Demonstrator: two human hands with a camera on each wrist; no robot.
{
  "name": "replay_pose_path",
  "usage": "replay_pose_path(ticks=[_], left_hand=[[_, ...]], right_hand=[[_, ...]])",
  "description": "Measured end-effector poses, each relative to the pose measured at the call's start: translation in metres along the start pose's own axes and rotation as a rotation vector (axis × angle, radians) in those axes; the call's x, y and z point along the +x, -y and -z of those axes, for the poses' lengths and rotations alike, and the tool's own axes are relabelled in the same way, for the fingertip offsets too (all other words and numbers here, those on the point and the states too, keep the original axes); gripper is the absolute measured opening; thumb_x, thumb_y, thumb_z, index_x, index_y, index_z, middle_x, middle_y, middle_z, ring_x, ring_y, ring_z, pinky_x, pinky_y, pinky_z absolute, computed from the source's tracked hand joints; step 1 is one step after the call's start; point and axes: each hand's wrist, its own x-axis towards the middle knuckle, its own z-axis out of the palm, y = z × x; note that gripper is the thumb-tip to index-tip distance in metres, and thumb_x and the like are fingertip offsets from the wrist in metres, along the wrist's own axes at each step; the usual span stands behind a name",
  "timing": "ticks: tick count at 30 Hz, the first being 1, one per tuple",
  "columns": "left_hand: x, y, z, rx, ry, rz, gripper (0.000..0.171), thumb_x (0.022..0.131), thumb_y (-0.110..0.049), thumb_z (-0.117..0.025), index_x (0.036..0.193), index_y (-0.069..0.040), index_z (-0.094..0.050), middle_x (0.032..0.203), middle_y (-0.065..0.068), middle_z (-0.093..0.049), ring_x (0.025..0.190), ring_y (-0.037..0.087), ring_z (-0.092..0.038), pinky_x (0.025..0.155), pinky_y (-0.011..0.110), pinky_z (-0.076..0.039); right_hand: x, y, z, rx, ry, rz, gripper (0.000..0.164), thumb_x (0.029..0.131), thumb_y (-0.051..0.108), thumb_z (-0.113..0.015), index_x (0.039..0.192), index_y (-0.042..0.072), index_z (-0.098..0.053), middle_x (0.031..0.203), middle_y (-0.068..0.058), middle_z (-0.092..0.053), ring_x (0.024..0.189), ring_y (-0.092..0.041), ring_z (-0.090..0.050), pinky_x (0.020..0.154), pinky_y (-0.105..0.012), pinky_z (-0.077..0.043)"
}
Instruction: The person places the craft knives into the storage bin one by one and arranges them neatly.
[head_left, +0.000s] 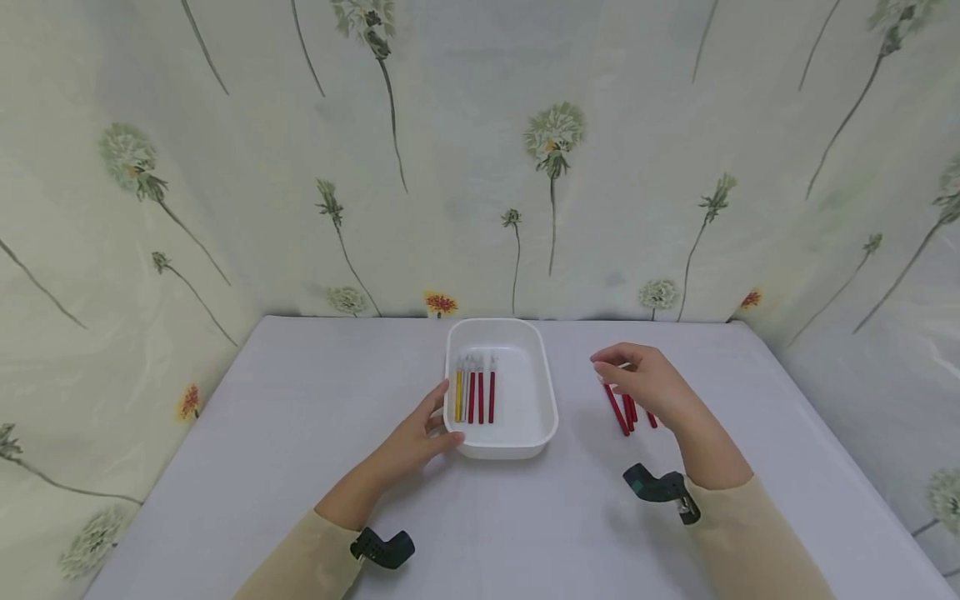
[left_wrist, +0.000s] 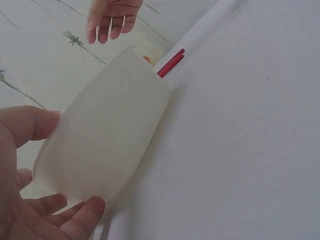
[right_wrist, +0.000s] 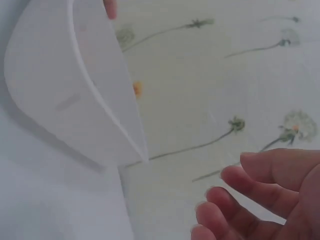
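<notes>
In the head view, a white plastic tray stands at the middle of the table. My left hand holds its left side, thumb at the front corner and fingers along the wall. Upright in a row inside lie slim pen-shaped sticks with clear tips: a yellow one, a silver one and several red ones. Right of the tray, my right hand hovers over loose red sticks, covering their far ends. Its fingers are loosely bent, and the right wrist view shows nothing between them.
A white cloth covers the table. Behind and at both sides hangs a dandelion-print backdrop. Black cameras sit on my left wrist and right wrist.
</notes>
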Motion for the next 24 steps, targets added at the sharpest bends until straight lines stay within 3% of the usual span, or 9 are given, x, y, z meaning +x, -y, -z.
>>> replay_pose_path(ticks=[5, 15, 24], left_hand=[[0.001, 0.001, 0.000, -0.007, 0.001, 0.002, 0.090, 0.091, -0.030, -0.074, 0.161, -0.027, -0.017, 0.163, 0.013, -0.027, 0.143, 0.037, -0.038, 0.105, 0.058, -0.042], [0.001, 0.001, 0.000, -0.004, -0.003, 0.005, 0.091, 0.091, -0.032, -0.074, 0.161, -0.027, -0.018, 0.163, 0.012, -0.027, 0.143, 0.037, -0.037, 0.105, 0.058, -0.042], [0.001, 0.003, 0.001, 0.009, -0.006, -0.006, 0.090, 0.091, -0.031, -0.074, 0.161, -0.026, -0.018, 0.163, 0.011, -0.028, 0.143, 0.036, -0.038, 0.104, 0.058, -0.043]], right_hand=[[0.000, -0.020, 0.007, -0.009, -0.043, -0.016, 0.039, 0.102, 0.033, -0.058, 0.131, 0.007, -0.062, 0.124, -0.019, -0.063, 0.107, -0.036, -0.063, 0.089, -0.047, -0.056], [0.005, -0.060, 0.009, -0.075, -0.134, -0.006, 0.040, 0.102, 0.033, -0.058, 0.129, 0.005, -0.063, 0.121, -0.018, -0.065, 0.103, -0.030, -0.063, 0.078, -0.034, -0.053], [0.017, -0.092, 0.007, -0.096, -0.166, -0.106, 0.038, 0.103, 0.028, -0.057, 0.130, 0.002, -0.060, 0.125, -0.023, -0.061, 0.109, -0.037, -0.060, 0.083, -0.046, -0.054]])
